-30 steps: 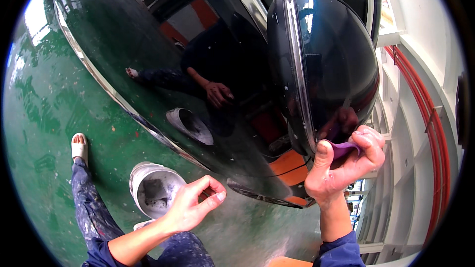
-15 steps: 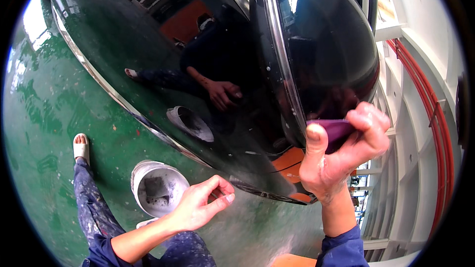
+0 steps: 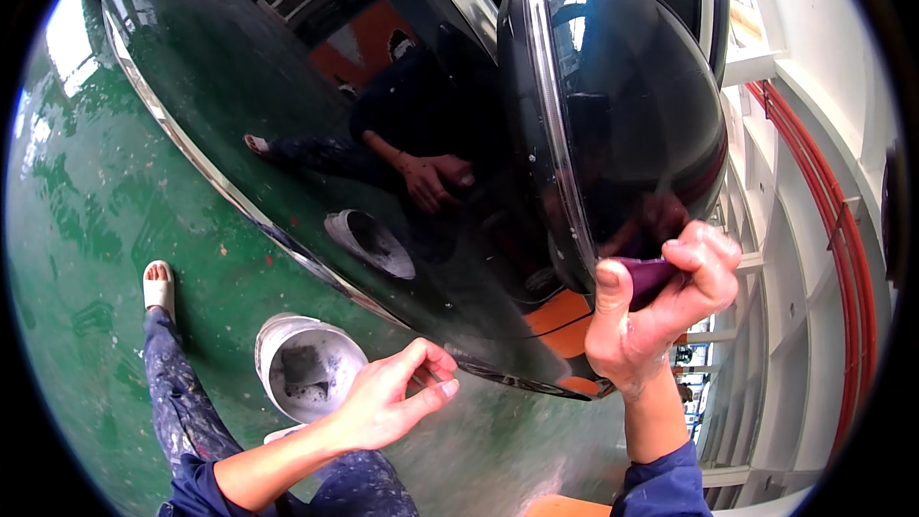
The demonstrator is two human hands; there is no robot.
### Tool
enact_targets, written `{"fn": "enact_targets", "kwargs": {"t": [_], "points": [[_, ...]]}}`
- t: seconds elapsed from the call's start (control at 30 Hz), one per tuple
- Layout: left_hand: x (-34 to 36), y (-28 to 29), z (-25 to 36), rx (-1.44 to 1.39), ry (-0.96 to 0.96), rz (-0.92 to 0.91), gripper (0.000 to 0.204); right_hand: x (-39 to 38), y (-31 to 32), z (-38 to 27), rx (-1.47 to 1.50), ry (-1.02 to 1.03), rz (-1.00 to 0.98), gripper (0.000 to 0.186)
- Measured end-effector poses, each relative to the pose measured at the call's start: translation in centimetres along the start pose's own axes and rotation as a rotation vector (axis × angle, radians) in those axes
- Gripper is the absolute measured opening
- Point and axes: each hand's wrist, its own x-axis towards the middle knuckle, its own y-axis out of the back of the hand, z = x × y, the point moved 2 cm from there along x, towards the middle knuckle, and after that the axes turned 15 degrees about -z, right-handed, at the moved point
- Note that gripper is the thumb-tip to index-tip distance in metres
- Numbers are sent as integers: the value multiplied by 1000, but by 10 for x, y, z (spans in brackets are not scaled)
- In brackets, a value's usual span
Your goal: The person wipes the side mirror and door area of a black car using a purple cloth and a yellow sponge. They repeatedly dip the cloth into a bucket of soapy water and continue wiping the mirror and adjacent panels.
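Note:
My right hand [image 3: 661, 311], wet across the fingers, pinches a thin purple sheet of sandpaper [image 3: 643, 278] between thumb and curled fingers. The sandpaper is against the lower end of a glossy black side mirror [image 3: 641, 96] on a dark car. A bright strip [image 3: 550, 96] runs down the mirror's casing. Lower and to the left, my left hand [image 3: 397, 394] hangs loosely curled, thumb apart from the fingers, holding nothing. It is beside a pale bucket [image 3: 316, 373] on the floor, whose inside is smeared grey.
The car's black door [image 3: 316, 124] reflects the bucket and my body, with a chrome trim [image 3: 220, 182] along its lower edge. Under it lies a glossy green floor [image 3: 86, 230]. Red pipes [image 3: 828, 201] run along the white structure at the right. My sandalled foot [image 3: 159, 287] stands left of the bucket.
My right hand has moved a little downward with the sandpaper. The mirror sits slightly lower in view and looks a bit narrower. My left hand has hardly moved.

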Motion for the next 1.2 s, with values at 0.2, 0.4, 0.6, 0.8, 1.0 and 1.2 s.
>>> {"fn": "enact_targets", "kwargs": {"t": [0.2,0.4,0.6,0.8,1.0,1.2], "points": [[6,-1,14,7,-85,1,36,3,6,-4,-12,-2,-89,55],[17,-1,33,26,-133,25,35,29,9,-6,-20,35,-20,55],[19,1,50,11,-186,32,38,-12,11,10,44,-37,-24,54],[21,2,55,7,-209,39,39,4,11,-3,12,8,-146,55],[17,2,45,24,-161,20,39,19,2,-3,37,44,31,59],[3,5,37,10,-116,18,39,3,4,-4,40,5,4,57]]}}
